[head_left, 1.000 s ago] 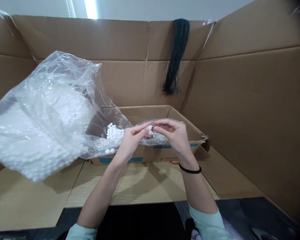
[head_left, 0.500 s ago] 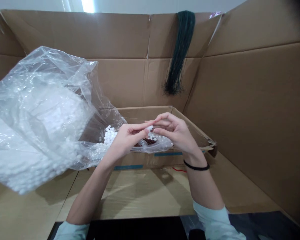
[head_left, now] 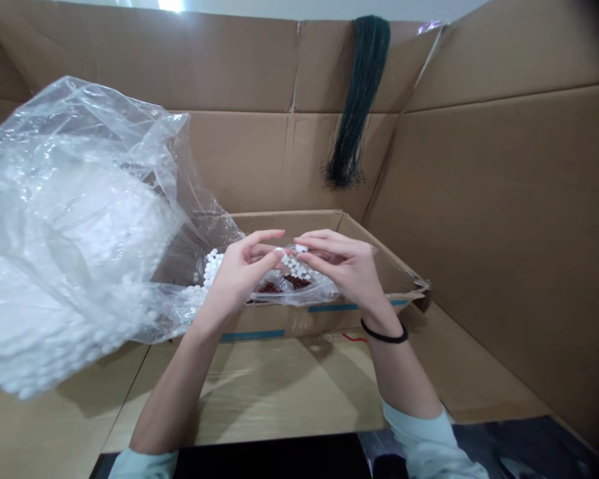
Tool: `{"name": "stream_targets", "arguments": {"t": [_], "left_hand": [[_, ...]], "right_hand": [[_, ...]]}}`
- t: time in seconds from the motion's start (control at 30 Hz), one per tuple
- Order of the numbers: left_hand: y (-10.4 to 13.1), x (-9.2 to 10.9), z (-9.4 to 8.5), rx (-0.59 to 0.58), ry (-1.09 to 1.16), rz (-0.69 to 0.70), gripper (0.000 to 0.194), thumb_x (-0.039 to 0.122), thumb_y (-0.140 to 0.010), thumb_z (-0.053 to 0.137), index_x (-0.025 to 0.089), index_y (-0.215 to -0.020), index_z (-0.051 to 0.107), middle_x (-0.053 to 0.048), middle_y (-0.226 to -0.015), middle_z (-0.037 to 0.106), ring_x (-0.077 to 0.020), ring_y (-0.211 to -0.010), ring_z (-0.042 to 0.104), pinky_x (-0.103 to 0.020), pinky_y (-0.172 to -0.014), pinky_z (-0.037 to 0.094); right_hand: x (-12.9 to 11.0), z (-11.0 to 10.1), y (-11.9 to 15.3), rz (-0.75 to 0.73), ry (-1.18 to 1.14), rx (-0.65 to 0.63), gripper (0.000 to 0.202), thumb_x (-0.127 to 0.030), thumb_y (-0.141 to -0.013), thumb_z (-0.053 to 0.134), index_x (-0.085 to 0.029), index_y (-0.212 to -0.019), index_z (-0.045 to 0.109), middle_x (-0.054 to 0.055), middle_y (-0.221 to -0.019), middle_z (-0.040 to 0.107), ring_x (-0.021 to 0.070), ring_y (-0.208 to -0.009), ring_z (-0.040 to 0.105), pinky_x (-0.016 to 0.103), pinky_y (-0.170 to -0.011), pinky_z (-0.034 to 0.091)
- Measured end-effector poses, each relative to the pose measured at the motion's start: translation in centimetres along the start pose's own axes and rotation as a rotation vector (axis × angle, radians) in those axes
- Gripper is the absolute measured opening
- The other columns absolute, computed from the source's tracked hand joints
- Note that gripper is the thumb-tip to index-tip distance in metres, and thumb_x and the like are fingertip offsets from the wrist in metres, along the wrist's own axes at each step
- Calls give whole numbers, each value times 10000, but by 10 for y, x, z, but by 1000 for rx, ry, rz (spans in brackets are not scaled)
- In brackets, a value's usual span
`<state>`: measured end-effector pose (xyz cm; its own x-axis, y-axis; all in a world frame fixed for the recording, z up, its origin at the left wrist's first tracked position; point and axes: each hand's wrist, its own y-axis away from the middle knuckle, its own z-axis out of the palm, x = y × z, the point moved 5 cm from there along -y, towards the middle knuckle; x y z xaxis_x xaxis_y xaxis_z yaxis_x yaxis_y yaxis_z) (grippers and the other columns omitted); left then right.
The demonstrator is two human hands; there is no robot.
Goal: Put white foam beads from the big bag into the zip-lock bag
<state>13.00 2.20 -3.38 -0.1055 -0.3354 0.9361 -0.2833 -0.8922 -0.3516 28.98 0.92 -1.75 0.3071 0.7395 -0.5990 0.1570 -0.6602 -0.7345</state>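
Note:
My right hand (head_left: 347, 263) pinches a small white ball (head_left: 301, 249) between thumb and fingertips. Just left of it, my left hand (head_left: 242, 269) has its thumb against a bent finger while the index finger stretches out above. A whitish spot shows at that thumb tip; whether it is another ball I cannot make out. Below both hands, a shallow cardboard box (head_left: 292, 324) holds a clear plastic bag (head_left: 324, 291), loose white balls (head_left: 212, 266) and small dark red pieces (head_left: 297, 282).
A large clear bag of white balls (head_left: 80, 239) bulges over the left side. Tall cardboard walls (head_left: 509, 219) enclose the back and right. A hank of dark green strands (head_left: 362, 100) hangs from the back wall. The wooden tabletop (head_left: 289, 392) lies in front.
My hands have drawn slightly apart, the left one moving left. The white piece that was between both hands' fingertips is now in my right fingers. The view has shifted a little.

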Motion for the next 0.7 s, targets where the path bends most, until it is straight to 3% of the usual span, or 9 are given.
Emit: {"name": "stream_targets", "arguments": {"t": [0.1, 0.2, 0.53, 0.7], "left_hand": [[1, 5, -8, 50, -22, 33, 278, 333, -733, 661, 150, -941, 679, -54, -858, 711, -139, -764, 646, -255, -750, 494], [4, 10, -16, 113, -48, 45, 214, 311, -719, 674, 144, -852, 697, -44, -830, 710, -132, -749, 641, -241, -730, 501], [9, 19, -30, 182, -96, 57, 250, 325, -712, 675, 134, -870, 709, -51, -857, 713, -132, -754, 639, -231, -737, 499], [10, 20, -40, 216, -195, 26, 297, 369, -703, 669, 147, -894, 716, -54, -784, 717, -164, -772, 646, -251, -727, 492]], "right_hand": [[-2, 2, 0, -31, 45, -2, 221, -186, -747, 682, -271, -946, 723, 21, -1014, 718, 177, -933, 667, 327, -841, 546], [-3, 3, -1, -36, 50, -5, 217, -176, -744, 685, -283, -929, 725, 7, -999, 721, 180, -923, 677, 340, -875, 538], [-1, 0, 1, -40, 34, 104, 169, -148, -730, 690, -271, -833, 742, -1, -885, 743, 164, -815, 698, 320, -797, 567], [-22, 0, 7, -115, 122, 107, 147, -147, -740, 680, -243, -836, 736, 9, -875, 743, 157, -800, 690, 301, -742, 569]]}}
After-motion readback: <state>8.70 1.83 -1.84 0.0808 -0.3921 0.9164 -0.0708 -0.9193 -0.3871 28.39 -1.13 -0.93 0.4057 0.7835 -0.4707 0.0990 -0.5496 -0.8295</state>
